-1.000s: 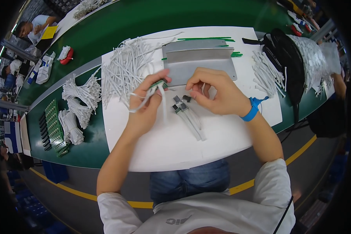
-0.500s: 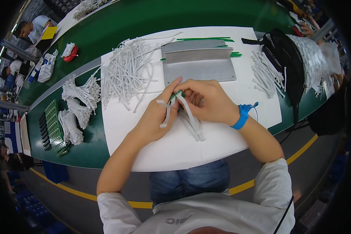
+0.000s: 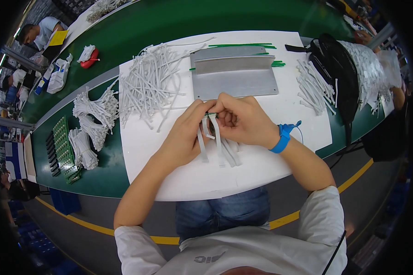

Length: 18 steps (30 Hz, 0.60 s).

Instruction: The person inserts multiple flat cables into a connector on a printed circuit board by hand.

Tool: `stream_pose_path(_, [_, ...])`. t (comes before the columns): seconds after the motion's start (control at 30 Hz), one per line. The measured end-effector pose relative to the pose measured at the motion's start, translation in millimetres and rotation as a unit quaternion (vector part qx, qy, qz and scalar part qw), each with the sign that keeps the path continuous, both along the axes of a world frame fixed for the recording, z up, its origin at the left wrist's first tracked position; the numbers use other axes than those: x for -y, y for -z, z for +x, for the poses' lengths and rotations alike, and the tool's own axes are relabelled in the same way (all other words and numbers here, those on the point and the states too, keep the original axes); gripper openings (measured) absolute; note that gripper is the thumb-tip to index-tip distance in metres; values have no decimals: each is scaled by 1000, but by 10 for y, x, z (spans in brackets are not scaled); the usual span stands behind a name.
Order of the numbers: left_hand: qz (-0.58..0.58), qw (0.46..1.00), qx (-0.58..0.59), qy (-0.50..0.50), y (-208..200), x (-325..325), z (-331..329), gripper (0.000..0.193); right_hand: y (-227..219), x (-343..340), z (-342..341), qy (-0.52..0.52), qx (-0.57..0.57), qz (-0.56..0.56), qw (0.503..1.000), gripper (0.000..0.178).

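Between the fingertips of both hands is a small green circuit board [image 3: 210,114], mostly covered by my fingers. My left hand [image 3: 184,134] pinches its left side; my right hand [image 3: 247,120] closes on its right side with curled fingers. From the board hang white flat cables [image 3: 218,142] with connector ends, pointing toward me. More flat cables [image 3: 233,156] show beneath my right hand, over the white sheet [image 3: 179,185]; whether they join the board I cannot tell. A blue wrist strap [image 3: 282,139] circles my right wrist.
Beyond my hands stands a grey metal plate with an upright ridge [image 3: 234,82]. Loose white cables [image 3: 149,82] pile at left, with cable bundles [image 3: 96,112] and green board panels [image 3: 65,151] farther left. At right lie more cables [image 3: 314,87] and a black bag [image 3: 337,73].
The board has turned in my fingers, and its cables now hang straighter toward me. My left fingers have closed in over its top edge. The right hand has shifted only slightly.
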State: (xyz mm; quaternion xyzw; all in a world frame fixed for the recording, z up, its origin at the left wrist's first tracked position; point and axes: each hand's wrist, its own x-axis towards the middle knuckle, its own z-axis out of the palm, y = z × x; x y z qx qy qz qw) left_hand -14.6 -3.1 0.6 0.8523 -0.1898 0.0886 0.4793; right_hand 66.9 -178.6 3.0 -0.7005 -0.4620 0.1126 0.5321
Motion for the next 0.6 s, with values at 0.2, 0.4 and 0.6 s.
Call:
stream_pose_path(0.2, [30, 998, -9, -46, 74, -23, 32, 51, 51, -18, -65, 43, 88, 15, 995, 21])
stream_pose_path(0.4, [-91, 987, -44, -127, 65, -200, 4, 33, -201, 186, 203, 23, 117, -56, 991, 18])
stream_pose_path(0.6, [-138, 979, -104, -104, 108, -283, 58, 33, -174, 246, 263, -84, 102, -110, 985, 25])
